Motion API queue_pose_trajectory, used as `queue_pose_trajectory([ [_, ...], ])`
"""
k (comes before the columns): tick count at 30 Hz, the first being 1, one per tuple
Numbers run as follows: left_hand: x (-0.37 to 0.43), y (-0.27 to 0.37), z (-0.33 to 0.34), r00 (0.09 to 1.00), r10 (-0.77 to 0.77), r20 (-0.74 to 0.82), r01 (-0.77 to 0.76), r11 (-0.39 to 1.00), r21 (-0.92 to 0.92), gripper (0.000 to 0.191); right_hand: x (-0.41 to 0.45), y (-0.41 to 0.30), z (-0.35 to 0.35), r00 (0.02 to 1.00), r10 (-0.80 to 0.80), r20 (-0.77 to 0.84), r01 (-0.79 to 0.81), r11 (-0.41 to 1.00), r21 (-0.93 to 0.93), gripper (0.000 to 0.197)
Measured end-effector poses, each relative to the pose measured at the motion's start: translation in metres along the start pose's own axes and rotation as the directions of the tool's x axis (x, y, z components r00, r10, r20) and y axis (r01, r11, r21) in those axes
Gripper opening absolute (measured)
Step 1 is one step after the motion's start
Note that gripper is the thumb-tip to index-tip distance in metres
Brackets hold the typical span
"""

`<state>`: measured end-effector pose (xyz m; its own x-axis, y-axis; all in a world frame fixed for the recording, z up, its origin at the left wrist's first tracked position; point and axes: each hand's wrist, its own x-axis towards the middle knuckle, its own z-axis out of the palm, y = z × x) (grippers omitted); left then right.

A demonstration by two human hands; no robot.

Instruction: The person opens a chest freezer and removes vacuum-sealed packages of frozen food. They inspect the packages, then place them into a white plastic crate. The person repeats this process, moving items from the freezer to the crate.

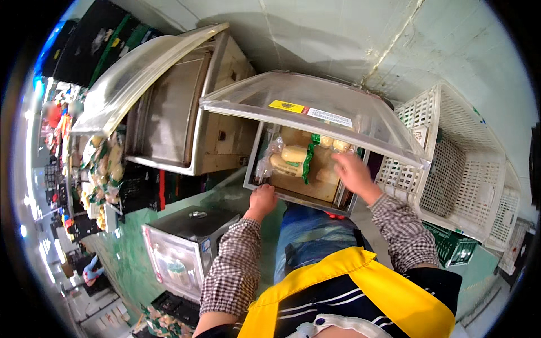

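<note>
A vacuum packing machine with its clear lid [359, 107] raised stands before me. In its chamber [319, 190] lies a clear plastic bag of pale yellow, rounded food pieces [291, 162] with a green edge, toward the left. Another such bag [334, 142] is at the back right, partly covered by the lid's edge in my view. My left hand [264, 200] has its fingers curled over the chamber's front-left rim. My right hand [354, 174] hovers over the chamber's right side, near the second bag; it is slightly blurred and nothing shows in it.
A second lidded machine [230, 139] stands at the left, its lid [143, 76] raised. White plastic crates [460, 181] stand at the right, with a green crate [452, 245] below. A steel box-shaped machine [190, 245] is at the lower left. More bagged food [103, 169] lies farther left.
</note>
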<state>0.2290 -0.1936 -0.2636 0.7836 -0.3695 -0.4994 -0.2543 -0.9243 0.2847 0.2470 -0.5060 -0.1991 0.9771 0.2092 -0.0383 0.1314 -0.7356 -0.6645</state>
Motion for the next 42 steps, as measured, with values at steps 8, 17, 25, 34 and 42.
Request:
queue_pose_trajectory([
  [8,0.034,-0.056,0.007,0.921,0.311,0.235,-0.388,0.796,0.465,0.031,-0.05,0.058,0.042,0.727,0.21,0.654,0.209,0.84,-0.501,0.059],
  [17,0.011,-0.098,0.006,0.902,0.422,-0.09,-0.355,0.844,0.402,0.025,-0.027,0.043,0.07,0.875,0.226,0.427,-0.028,0.906,-0.423,0.057],
  [25,0.024,-0.074,-0.014,0.978,0.109,-0.18,-0.151,0.959,-0.241,0.024,0.132,-0.016,0.134,0.721,0.393,0.571,-0.212,0.909,-0.358,0.09],
  [34,0.025,-0.066,-0.025,0.958,-0.236,-0.163,0.066,0.734,-0.675,0.039,0.12,0.01,0.124,0.698,0.275,0.661,-0.036,0.936,-0.351,0.078],
  [42,-0.016,-0.026,-0.083,0.971,0.048,0.235,0.239,-0.127,-0.963,0.015,0.069,-0.041,0.032,0.801,-0.095,0.591,0.128,0.992,-0.015,0.081],
])
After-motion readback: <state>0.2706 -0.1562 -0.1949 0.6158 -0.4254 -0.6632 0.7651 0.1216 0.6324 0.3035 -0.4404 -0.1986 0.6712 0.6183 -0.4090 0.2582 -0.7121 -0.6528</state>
